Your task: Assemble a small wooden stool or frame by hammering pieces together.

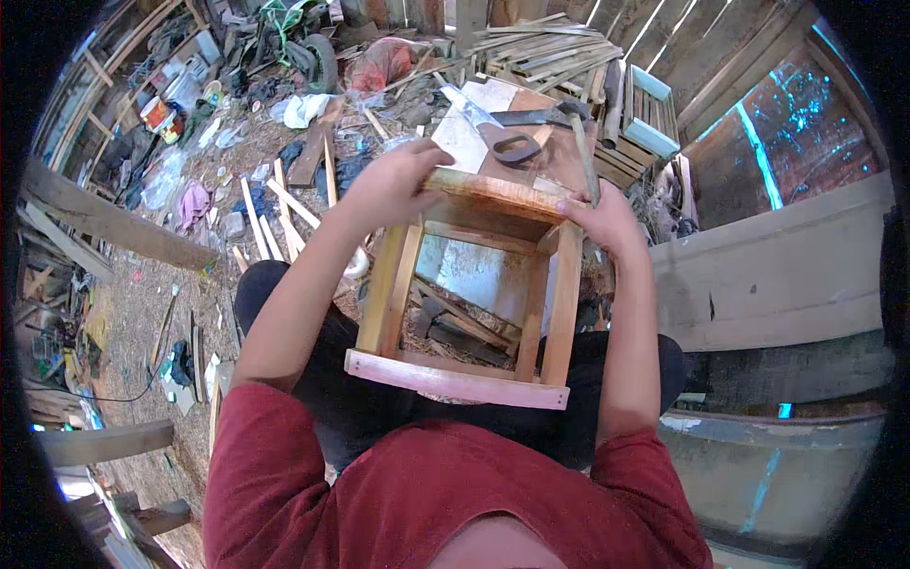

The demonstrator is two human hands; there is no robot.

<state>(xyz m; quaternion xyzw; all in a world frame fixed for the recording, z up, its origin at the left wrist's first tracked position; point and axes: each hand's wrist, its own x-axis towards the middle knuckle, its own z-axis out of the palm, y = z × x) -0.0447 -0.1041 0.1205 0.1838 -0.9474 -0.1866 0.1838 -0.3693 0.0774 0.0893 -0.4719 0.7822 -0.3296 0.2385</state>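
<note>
A wooden frame (455, 379), shaped like a small stool without a seat, rests over my lap between my knees. Its near rail is pale pinkish with dark nail or screw dots at the ends; the far board is wider and darker. My left hand (396, 182) curls over the far left corner, thumb on the inner side. At the far right corner my right hand (609, 224) grips the frame, thumb on top, other fingers partly hidden. Just beyond lie a handsaw (515, 147) with a dark handle and a hammer (586, 156) with a wooden handle, on a board-topped surface (464, 142).
Stacked wood strips (550, 52) and a slatted crate (651, 109) stand at the back right. Loose sticks (277, 223), a pink cloth (193, 206) and scattered litter cover the ground at left. A beam (114, 220) juts in from the left; a pale panel (768, 275) borders the right.
</note>
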